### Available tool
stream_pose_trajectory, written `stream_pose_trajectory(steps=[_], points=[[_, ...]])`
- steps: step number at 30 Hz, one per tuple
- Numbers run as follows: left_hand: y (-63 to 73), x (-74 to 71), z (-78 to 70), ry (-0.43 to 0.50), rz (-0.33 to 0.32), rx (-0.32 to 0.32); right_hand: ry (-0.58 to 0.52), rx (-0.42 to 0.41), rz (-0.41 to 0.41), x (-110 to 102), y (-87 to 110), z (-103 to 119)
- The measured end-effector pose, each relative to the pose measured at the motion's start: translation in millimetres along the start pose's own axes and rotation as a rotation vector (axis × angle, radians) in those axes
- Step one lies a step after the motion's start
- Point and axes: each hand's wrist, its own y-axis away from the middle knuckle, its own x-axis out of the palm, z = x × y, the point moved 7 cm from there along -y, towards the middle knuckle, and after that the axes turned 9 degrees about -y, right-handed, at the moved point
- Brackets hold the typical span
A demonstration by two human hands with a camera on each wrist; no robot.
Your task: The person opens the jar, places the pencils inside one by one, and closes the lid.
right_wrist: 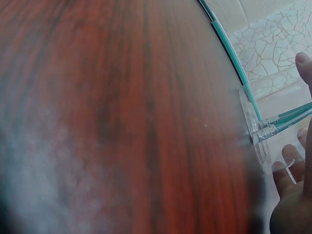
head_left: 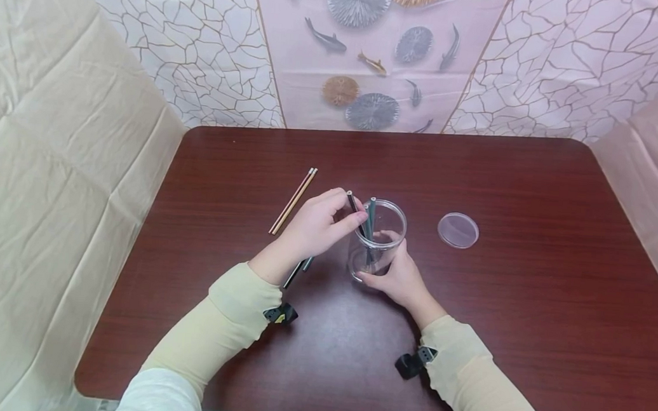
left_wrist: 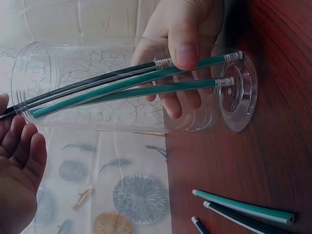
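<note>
Inspector: State of the hands?

Clerk: The left hand pinches a black pencil near its upper end, at the mouth of the clear jar. The right hand grips the jar low on its wall.

Inspector: Position of the jar?

Clerk: Middle of the table. I cannot tell whether its base sits fully flat.

Inspector: Contents?

Clerk: Two green pencils, eraser ends down, reaching the base. The black pencil is partly inside, its eraser end short of the base.

Inspector: Outside the jar?

Clerk: Near and left of it, partly hidden by the left forearm, lie a green pencil and a second black pencil; the left wrist view adds the end of a dark pencil. Farther left and far, a pair of slim pencils lies side by side. The round lid lies to the right.

Inspector: Progress?

Clerk: Partway, in my judgement: two pencils in, one midway, at least five outside, lid off.
</note>
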Motion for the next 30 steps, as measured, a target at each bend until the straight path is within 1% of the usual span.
stream_pose_trajectory(steps=[3, 12, 19, 27, 30], points=[[0.4, -1.4, -0.1, 0.003, -0.017, 0.008, -0.003, 0.007, 0.002, 0.1, 0.2, -0.2], [1.3, -5.1, 4.6, 0.07, -0.067, 0.003, -0.012, 0.008, 0.001, 0.1, 0.3, 1.2], [2.6, -8.6, 7.4, 0.068, -0.106, 0.004, -0.001, -0.005, -0.004, 0.3, 0.3, 1.3], [4.7, -17.2, 15.8, 0.095, -0.135, -0.048, -0.007, -0.005, -0.002, 0.2, -0.4, 1.6], [5.4, -19.2, 17.7, 0.116, -0.141, -0.056, -0.003, -0.012, -0.006, -0.1, -0.5, 2.3]])
